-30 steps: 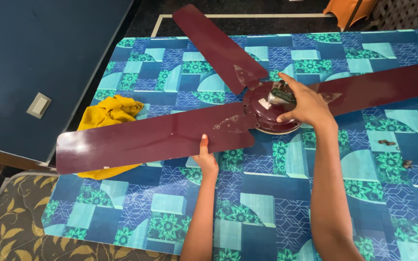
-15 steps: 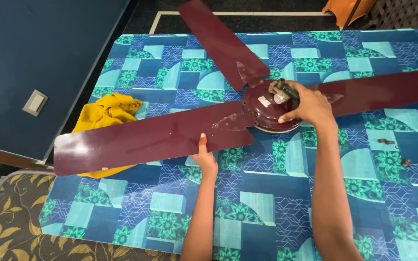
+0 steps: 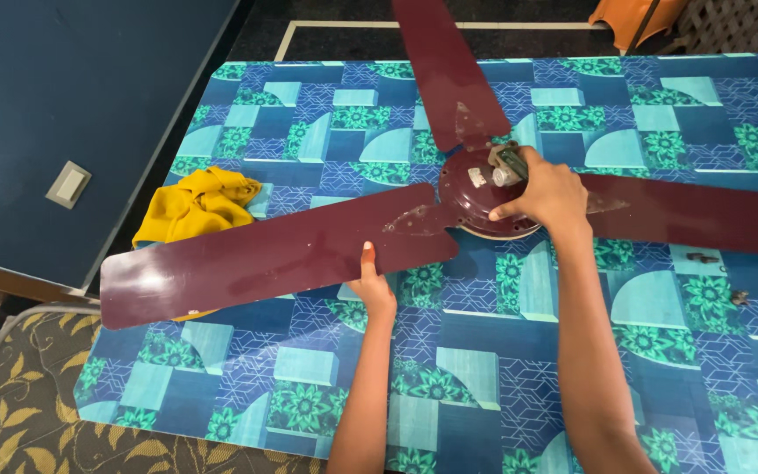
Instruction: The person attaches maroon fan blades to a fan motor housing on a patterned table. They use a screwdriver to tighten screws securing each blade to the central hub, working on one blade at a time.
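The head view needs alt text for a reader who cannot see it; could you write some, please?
A maroon three-blade ceiling fan lies on a table with a blue-green patterned cover. The right hand grips the hub, the left hand holds the edge of the near blade. A yellow cloth lies partly under that blade.

Light: bright, even, from above my hands.
Glare: pale sheen on the fan blade (image 3: 265,259), lower left.
Shadows: soft, short.
Focus: sharp centre, slight edge stretch.
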